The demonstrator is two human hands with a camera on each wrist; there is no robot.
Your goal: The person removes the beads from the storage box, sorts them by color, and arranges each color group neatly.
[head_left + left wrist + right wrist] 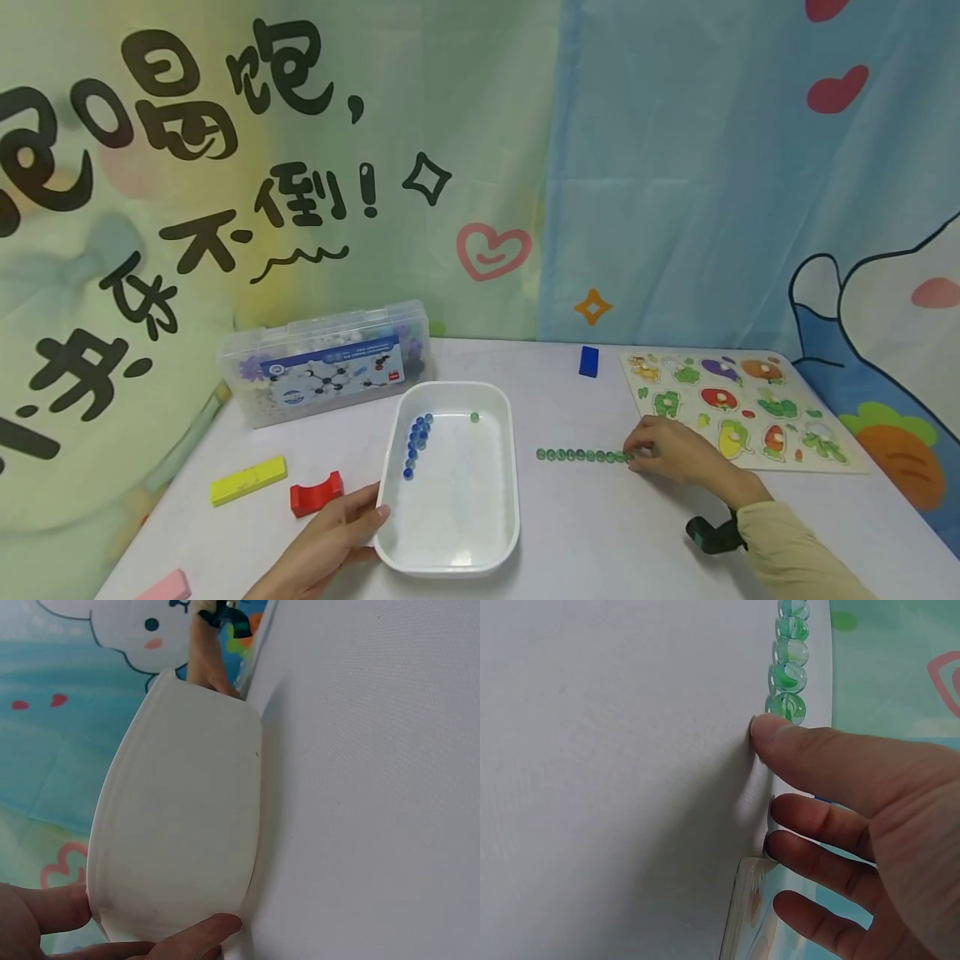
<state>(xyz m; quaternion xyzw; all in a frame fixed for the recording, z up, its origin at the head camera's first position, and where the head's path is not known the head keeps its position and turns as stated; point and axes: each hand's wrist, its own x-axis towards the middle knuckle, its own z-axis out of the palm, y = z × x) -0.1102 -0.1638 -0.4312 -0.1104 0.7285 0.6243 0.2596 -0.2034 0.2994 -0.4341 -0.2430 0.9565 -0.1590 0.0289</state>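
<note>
My left hand (326, 537) grips the near left side of a white plastic tray (450, 560), thumb at the rim and fingers against the outer wall. Inside the tray lie several blue marbles (412, 454) along the left and one green marble (475, 417) at the far end. To the right, a straight row of green glass marbles (571, 455) runs across the white table. My right hand (678, 450) pinches at the row's right end; its thumb (802, 750) overlaps the last marble (787, 708) in the right wrist view, and the index finger is hidden behind it.
Behind the tray stands a clear lidded box (330, 367) of small parts. A yellow block (249, 481), a red arched block (316, 495) and a pink block (165, 586) lie left. A blue block (588, 362) and a vegetable picture board (667, 379) lie at the back right.
</note>
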